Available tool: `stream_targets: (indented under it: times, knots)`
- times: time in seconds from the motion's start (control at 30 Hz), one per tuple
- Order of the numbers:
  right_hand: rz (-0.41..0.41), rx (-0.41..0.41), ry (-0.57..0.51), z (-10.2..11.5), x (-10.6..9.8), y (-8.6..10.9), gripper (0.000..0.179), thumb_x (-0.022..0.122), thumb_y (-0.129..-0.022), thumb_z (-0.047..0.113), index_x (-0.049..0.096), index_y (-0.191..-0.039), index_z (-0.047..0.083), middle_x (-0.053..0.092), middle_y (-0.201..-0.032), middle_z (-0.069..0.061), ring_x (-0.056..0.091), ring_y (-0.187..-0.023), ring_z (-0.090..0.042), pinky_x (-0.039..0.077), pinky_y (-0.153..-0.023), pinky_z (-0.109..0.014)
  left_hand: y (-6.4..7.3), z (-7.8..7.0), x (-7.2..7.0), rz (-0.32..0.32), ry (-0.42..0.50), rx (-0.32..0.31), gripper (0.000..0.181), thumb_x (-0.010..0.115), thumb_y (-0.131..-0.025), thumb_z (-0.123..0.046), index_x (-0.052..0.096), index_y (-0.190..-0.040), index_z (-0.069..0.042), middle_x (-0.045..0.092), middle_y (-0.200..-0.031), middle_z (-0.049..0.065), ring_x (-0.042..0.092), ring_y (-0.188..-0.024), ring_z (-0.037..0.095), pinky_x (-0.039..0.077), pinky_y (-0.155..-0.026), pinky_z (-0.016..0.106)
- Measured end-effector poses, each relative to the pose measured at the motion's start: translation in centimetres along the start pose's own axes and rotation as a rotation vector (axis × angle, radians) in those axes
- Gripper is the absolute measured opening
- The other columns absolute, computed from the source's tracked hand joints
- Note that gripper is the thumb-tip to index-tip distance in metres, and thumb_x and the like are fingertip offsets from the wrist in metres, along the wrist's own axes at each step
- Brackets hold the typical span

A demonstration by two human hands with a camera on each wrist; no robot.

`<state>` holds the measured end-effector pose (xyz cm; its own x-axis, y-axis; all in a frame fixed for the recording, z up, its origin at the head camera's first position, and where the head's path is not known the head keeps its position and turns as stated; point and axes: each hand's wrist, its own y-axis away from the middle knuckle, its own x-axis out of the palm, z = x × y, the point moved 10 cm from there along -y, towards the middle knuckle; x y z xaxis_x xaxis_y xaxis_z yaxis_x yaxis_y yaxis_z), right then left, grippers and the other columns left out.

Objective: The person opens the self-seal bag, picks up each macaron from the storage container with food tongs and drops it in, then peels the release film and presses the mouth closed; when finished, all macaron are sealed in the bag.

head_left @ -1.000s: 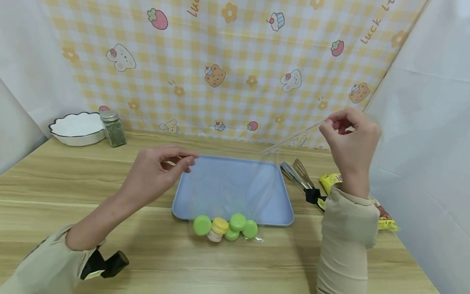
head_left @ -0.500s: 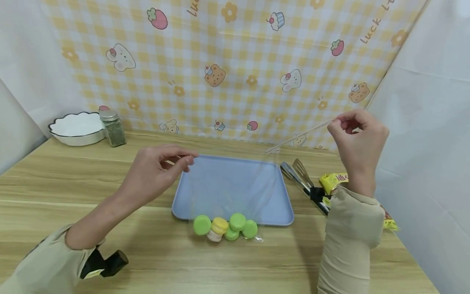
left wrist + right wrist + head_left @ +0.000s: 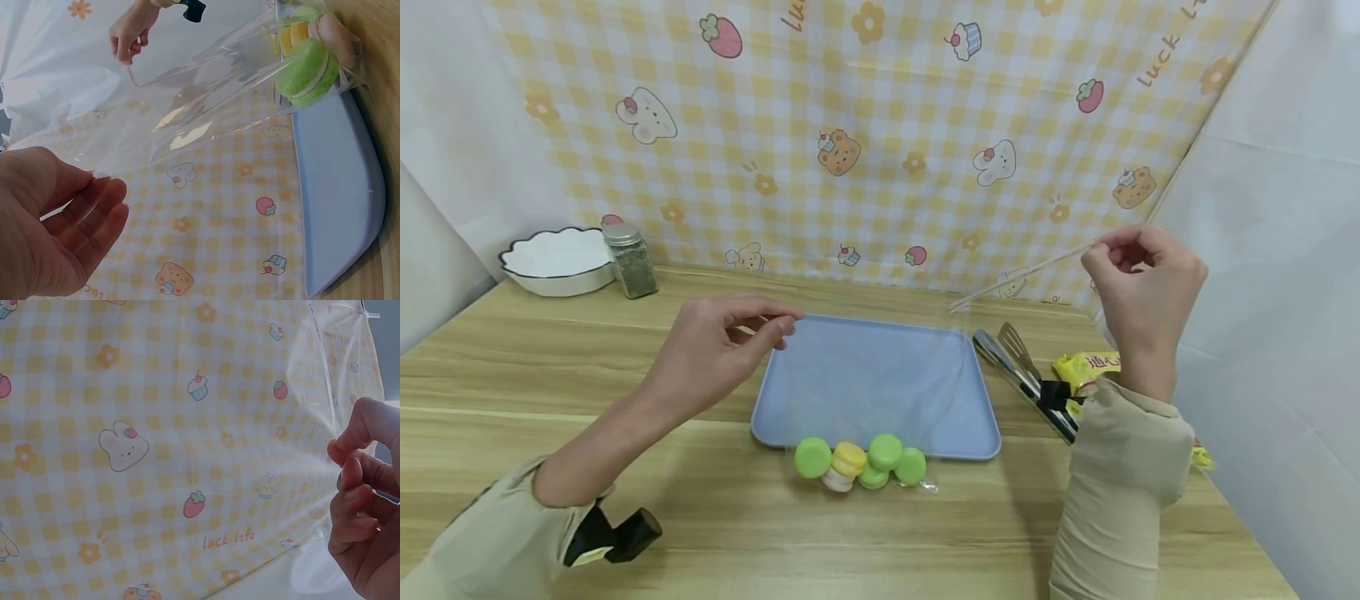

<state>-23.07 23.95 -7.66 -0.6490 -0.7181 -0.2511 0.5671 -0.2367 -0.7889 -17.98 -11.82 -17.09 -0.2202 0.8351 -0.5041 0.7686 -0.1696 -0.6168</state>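
Note:
A clear plastic drawstring bag [image 3: 212,94] hangs in front of the blue tray, with several green, yellow and pale macarons [image 3: 886,452] at its bottom. My left hand [image 3: 722,342] pinches the bag's top left corner between thumb and fingertips, the other fingers loosely bent. Up and to the right, my right hand [image 3: 1150,287] pinches the end of a thin pale string [image 3: 1022,273] between thumb and index finger. That string runs taut from the bag's top right corner to my fingertips. In the right wrist view it rises from the pinch across the bag's film.
Behind the bag lies the blue tray [image 3: 988,429]. Tongs [image 3: 992,348], a slotted spatula [image 3: 1017,346] and a yellow snack packet [image 3: 1078,367] lie to its right. A white scalloped dish [image 3: 561,267] and a jar of dried herbs [image 3: 634,265] stand back left.
My right hand has moved to the right, and a longer stretch of string shows out of the bag's corner. My left hand and the macarons have stayed in place.

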Motion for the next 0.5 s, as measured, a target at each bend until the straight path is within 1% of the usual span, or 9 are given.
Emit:
stream_targets:
  times: [0.1,0.27,0.33,0.5]
  knots:
    - [-0.003,-0.001,0.001,-0.1,-0.1,0.0,0.012,0.052,-0.075,-0.003,0.06,-0.066,-0.002,0.05,-0.06,0.011,0.043,-0.056,-0.004,0.034,-0.057,-0.017,0.0,0.0,0.0,0.002,0.004,-0.003,0.014,0.062,-0.088,-0.003,0.073,-0.097,-0.007,0.07,-0.09,0.003,0.065,-0.067,0.007,0.051,-0.057,0.021]
    - [-0.017,-0.01,-0.002,-1.6,-0.4,-0.5,0.012,0.054,-0.074,-0.002,0.062,-0.066,-0.001,0.051,-0.059,0.011,0.043,-0.055,-0.004,0.034,-0.057,-0.018,0.0,0.1,0.1,0.007,0.007,-0.013,0.015,0.062,-0.089,-0.002,0.073,-0.097,-0.007,0.07,-0.09,0.003,0.066,-0.067,0.012,0.051,-0.057,0.021]
    - [-0.02,-0.015,0.005,-2.2,-0.4,-0.7,0.012,0.055,-0.074,0.0,0.064,-0.066,0.0,0.052,-0.059,0.011,0.044,-0.055,-0.005,0.035,-0.057,-0.018,0.0,0.1,0.1,0.006,0.006,-0.011,0.015,0.062,-0.088,-0.001,0.073,-0.097,-0.007,0.07,-0.09,0.002,0.065,-0.067,0.011,0.051,-0.057,0.021]
    - [-0.04,-0.017,0.027,-2.9,-1.0,-0.9,0.014,0.054,-0.076,0.002,0.065,-0.066,0.003,0.052,-0.059,0.013,0.044,-0.055,-0.004,0.035,-0.058,-0.018,-0.1,0.1,0.0,0.003,0.003,-0.005,0.015,0.062,-0.088,-0.001,0.073,-0.096,-0.008,0.07,-0.091,0.001,0.064,-0.068,0.008,0.051,-0.057,0.021]
